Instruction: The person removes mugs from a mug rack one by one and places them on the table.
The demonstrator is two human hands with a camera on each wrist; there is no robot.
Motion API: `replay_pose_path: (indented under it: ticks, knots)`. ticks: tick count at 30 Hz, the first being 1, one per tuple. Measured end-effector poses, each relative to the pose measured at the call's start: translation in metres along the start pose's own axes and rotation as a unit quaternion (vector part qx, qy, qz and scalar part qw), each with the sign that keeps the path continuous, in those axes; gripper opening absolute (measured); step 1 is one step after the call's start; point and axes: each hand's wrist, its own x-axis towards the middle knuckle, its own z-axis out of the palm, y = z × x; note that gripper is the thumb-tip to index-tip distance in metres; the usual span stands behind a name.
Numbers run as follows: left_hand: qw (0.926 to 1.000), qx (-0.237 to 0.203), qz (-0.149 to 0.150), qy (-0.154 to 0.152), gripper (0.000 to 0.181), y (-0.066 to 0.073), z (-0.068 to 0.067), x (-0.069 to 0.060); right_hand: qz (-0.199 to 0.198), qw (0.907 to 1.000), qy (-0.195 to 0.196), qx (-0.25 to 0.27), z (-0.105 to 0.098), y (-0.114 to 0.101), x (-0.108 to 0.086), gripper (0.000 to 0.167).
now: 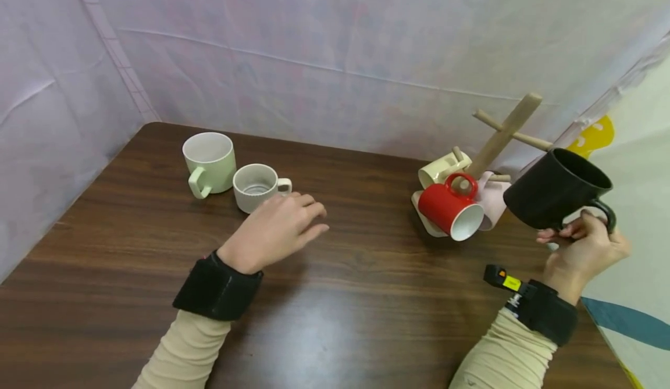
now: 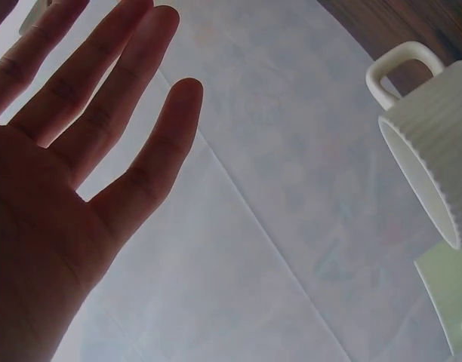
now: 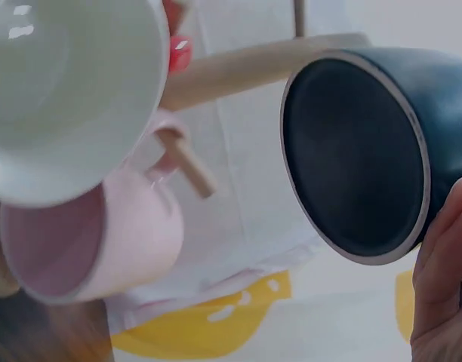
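My right hand [image 1: 588, 246] grips a black mug [image 1: 555, 191] by its handle, lifted and tilted beside the wooden mug rack [image 1: 505, 133]. In the right wrist view the black mug's [image 3: 355, 158] round base faces the camera. On the rack hang a red mug [image 1: 442, 207], a cream mug [image 1: 437, 171] and a pink mug [image 1: 492, 203], partly hidden by the red one. My left hand [image 1: 280, 226] hovers over the table with fingers relaxed and holds nothing. Closest to it is a white ribbed cup [image 1: 246, 194], which it partly overlaps in the head view.
A light green mug [image 1: 220, 171] stands left of the white cup, handle towards me. The brown wooden table [image 1: 335, 296] ends at a pale cloth wall [image 1: 293, 57] behind. A patterned pale cloth [image 1: 638, 232] hangs past the table's right edge.
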Motion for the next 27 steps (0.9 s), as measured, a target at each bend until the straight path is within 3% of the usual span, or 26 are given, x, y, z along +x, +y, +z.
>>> replay_pose_path:
  ticks: [8,17,20,24,27]
  knots:
    - [0.9997,-0.007,-0.015,0.016,0.016,-0.006,0.0,-0.001,0.025,0.9983,-0.025,0.046,0.015,-0.006,-0.011,0.037]
    - [0.998,0.003,-0.048,0.04,0.019,-0.015,0.001,-0.003,0.073,0.9876,-0.103,0.093,0.042,0.001,-0.03,0.043]
    - [0.9969,0.002,-0.063,0.048,0.02,-0.018,0.0,-0.005,0.072,0.9841,-0.121,0.108,0.053,0.007,-0.037,0.044]
    - [0.9952,-0.003,-0.081,0.054,0.022,-0.022,-0.002,-0.007,0.064,0.9807,-0.157,0.098,0.063,0.016,-0.047,0.042]
    - [0.9941,-0.008,-0.093,0.055,0.024,-0.024,-0.004,-0.008,0.081,0.9748,-0.187,0.092,0.069,0.022,-0.055,0.042]
